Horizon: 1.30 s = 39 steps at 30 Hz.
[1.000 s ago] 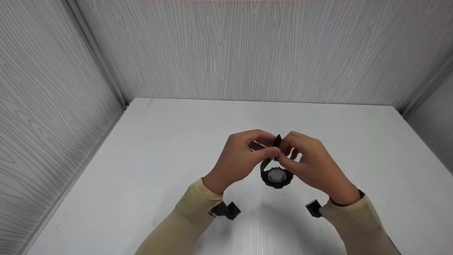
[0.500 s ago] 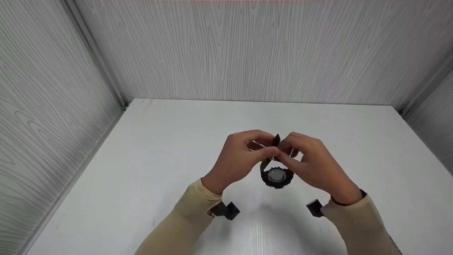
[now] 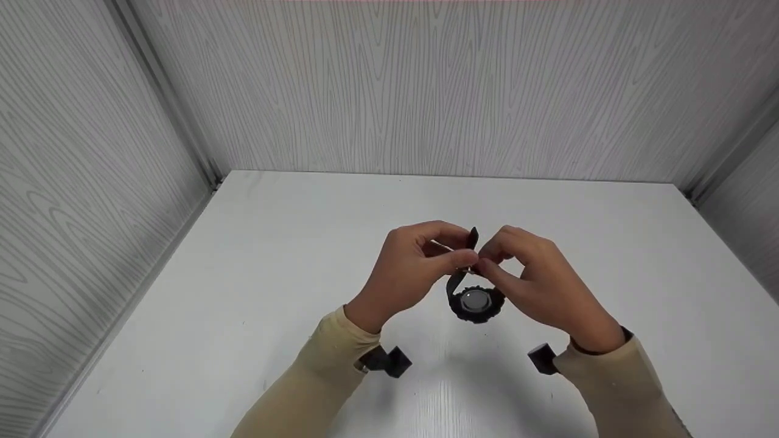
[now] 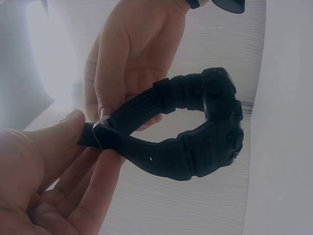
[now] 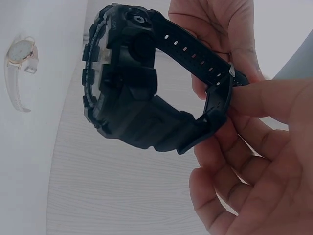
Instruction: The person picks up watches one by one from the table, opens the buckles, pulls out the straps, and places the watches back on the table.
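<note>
A black wristwatch (image 3: 476, 304) with a chunky round case hangs below both hands, above the table. Its strap (image 4: 161, 156) forms a loop, with one end passing through the metal buckle (image 5: 232, 70). My left hand (image 3: 411, 264) pinches the holed strap end between thumb and fingers, and the tip sticks up past them. Thumb and forefinger of my right hand (image 3: 541, 277) pinch the strap at the buckle. In the left wrist view the fingers of both hands nearly meet there. Some fingertips are hidden behind the strap.
Another watch (image 5: 20, 53) with a pale strap and gold-coloured case lies at the left in the right wrist view. The white table (image 3: 274, 255) is bounded by wood-grain panels (image 3: 389, 85) behind and on both sides. Black camera mounts (image 3: 397, 362) jut from the sleeves.
My left hand and the strap tip have shifted slightly left. The right fingers have parted a little from the left ones, and the buckle shows more. The watch case hangs almost unmoved.
</note>
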### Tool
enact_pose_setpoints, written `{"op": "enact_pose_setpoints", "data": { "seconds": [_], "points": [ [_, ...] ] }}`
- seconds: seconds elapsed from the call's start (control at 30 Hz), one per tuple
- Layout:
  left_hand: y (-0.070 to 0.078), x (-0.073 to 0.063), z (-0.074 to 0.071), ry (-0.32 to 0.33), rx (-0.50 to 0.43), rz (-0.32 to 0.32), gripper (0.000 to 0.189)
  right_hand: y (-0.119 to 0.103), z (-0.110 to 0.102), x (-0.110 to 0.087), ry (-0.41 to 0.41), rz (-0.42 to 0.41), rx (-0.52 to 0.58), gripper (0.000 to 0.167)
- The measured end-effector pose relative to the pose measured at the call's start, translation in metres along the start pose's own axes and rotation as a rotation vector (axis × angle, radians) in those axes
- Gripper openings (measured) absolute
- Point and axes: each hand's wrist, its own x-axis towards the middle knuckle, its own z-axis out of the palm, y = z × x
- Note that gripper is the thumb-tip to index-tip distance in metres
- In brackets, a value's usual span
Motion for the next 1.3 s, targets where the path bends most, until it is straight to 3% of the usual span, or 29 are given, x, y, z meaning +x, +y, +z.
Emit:
{"op": "enact_pose_setpoints", "data": {
  "seconds": [0.43, 0.63, 0.9, 1.1, 1.3],
  "points": [
    [-0.0046, 0.0002, -0.0010, 0.039, 0.069, 0.007, 0.020, 0.0016, -0.0033, -0.0026, -0.054, 0.046, -0.095, 0.025],
    [-0.0048, -0.0008, -0.0014, 0.014, 0.040, -0.010, 0.022, 0.0001, -0.0043, -0.0024, -0.058, 0.076, -0.099, 0.018],
    [-0.0042, -0.0004, 0.0013, -0.008, 0.042, -0.018, 0.020, -0.0007, -0.0027, -0.0019, -0.127, 0.109, -0.063, 0.014],
    [-0.0045, -0.0006, 0.0019, -0.009, 0.150, 0.043, 0.019, -0.0014, -0.0011, -0.0025, -0.156, 0.161, -0.032, 0.014],
    [-0.0056, -0.0007, 0.0016, -0.036, 0.238, 0.099, 0.024, 0.0004, 0.0015, -0.0018, -0.111, 0.124, 0.011, 0.018]
  ]
}}
